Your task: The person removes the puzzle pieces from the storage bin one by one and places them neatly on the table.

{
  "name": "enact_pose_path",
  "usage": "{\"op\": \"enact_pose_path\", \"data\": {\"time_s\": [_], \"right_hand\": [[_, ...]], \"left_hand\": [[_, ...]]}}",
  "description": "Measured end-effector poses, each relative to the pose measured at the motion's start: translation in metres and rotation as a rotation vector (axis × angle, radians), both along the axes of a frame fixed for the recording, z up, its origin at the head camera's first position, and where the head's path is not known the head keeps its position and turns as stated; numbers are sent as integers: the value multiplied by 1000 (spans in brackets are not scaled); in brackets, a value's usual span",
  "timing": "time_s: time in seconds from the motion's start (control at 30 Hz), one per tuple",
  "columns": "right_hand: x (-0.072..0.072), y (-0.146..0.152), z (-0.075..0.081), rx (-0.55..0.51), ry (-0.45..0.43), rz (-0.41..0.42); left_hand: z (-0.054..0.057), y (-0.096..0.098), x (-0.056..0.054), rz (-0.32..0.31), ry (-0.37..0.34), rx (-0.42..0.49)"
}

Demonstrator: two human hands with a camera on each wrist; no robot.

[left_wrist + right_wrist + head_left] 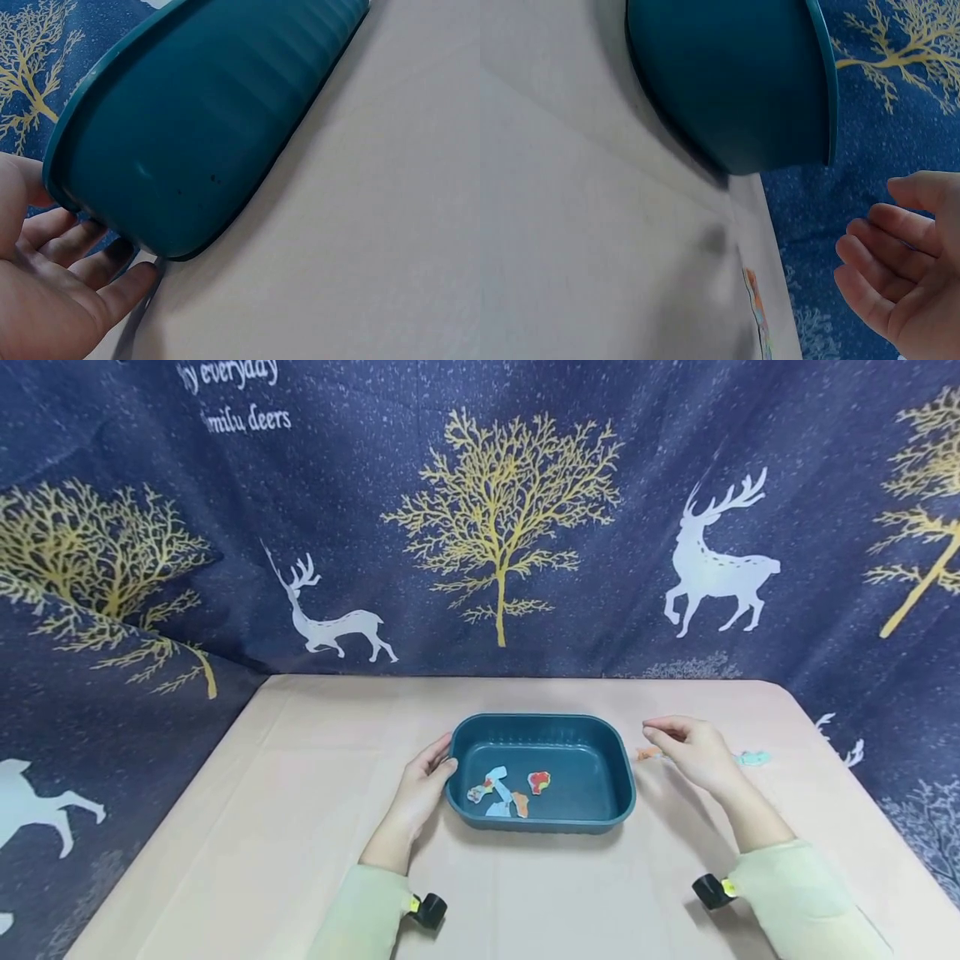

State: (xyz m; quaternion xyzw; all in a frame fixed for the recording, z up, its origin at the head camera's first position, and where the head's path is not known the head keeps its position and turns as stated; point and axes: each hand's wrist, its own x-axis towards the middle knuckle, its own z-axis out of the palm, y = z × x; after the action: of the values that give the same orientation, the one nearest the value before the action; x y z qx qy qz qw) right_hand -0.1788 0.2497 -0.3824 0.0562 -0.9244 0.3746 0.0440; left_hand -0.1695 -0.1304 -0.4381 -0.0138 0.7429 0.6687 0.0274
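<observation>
A dark teal rectangular basin (540, 822) sits on the table in the head view. My left hand (420, 785) holds its left end, thumb at the rim and fingers against the outer wall (180, 135). Inside, toward the left, lie several small flat cutouts, among them a red and yellow piece (538, 782), an orange piece (521, 804) and a light blue piece (498, 810). My right hand (697, 752) hovers just right of the basin, its fingers loosely bent with nothing between them in the right wrist view. Beneath it lies an orange cutout (647, 752), partly hidden.
A light teal cutout (753, 758) lies on the table to the right of my right hand. The table has a pale beige cover (300, 827). Behind it hangs a dark blue curtain (337, 510) printed with white deer and golden trees.
</observation>
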Motion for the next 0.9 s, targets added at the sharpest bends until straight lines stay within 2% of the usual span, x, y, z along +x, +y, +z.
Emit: {"op": "enact_pose_path", "data": {"time_s": [0.47, 0.7, 0.9], "right_hand": [[2, -33, 2, -80, 42, 93], [1, -50, 5, -108, 76, 138], [-2, -66, 0, -99, 64, 198]], "left_hand": [[0, 1, -1, -6, 16, -7], [-1, 0, -3, 0, 2, 3], [0, -1, -2, -7, 3, 18]]}}
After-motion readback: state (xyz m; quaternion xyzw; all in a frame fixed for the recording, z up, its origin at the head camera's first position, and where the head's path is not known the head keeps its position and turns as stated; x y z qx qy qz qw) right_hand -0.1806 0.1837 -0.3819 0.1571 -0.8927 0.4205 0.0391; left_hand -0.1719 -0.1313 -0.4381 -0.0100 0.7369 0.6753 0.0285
